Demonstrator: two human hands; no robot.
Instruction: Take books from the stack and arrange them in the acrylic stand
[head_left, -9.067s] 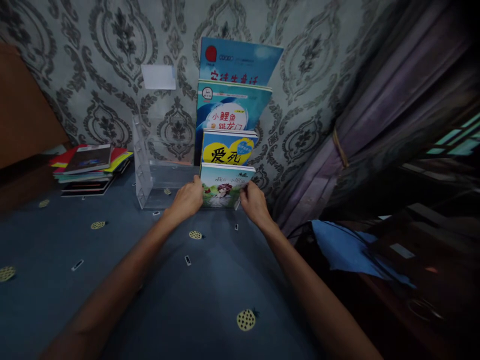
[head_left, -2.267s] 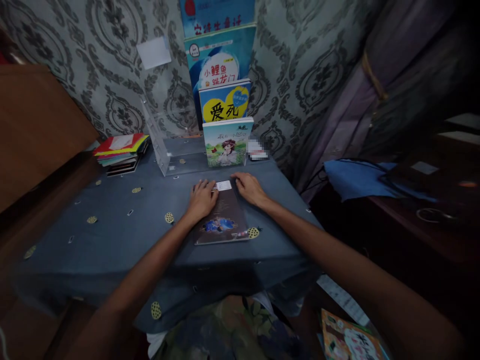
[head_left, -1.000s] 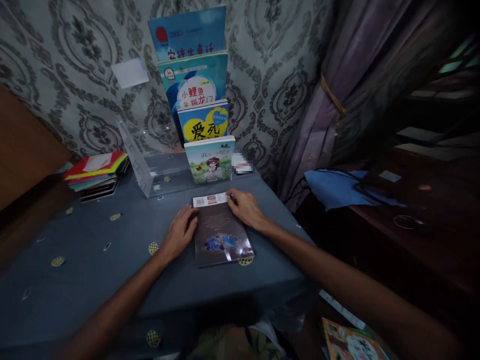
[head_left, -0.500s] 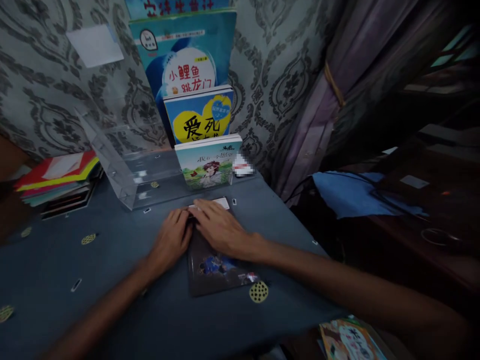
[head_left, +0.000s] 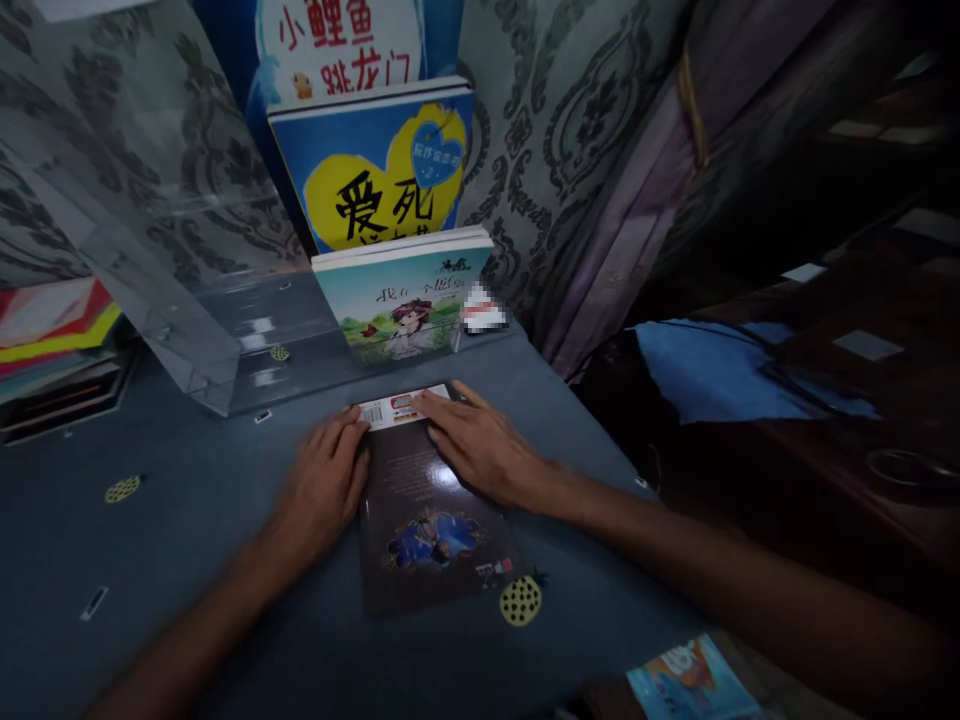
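A dark book [head_left: 420,475] lies back cover up on the blue-grey table, with a white barcode strip along its far edge and a blue picture lower down. My left hand [head_left: 326,465] rests at the book's far left edge, palm down, its fingertips by the strip. Across the far right corner lies my right hand [head_left: 484,445], fingers stretched out over the strip and the edge. Neither hand lifts the book. Just beyond it stands a picture book [head_left: 405,310] with a figure on a green field, in front of a blue and yellow book [head_left: 375,170].
A clear plastic rack [head_left: 172,300] stands at the back left, beside a stack of colourful books [head_left: 56,335]. A blue cloth [head_left: 727,370] lies to the right, past the table edge. Below the front right edge is another book [head_left: 690,680].
My hands have moved apart from the middle of the book's far edge toward its two sides, uncovering the barcode strip. The view has shifted closer and downward.
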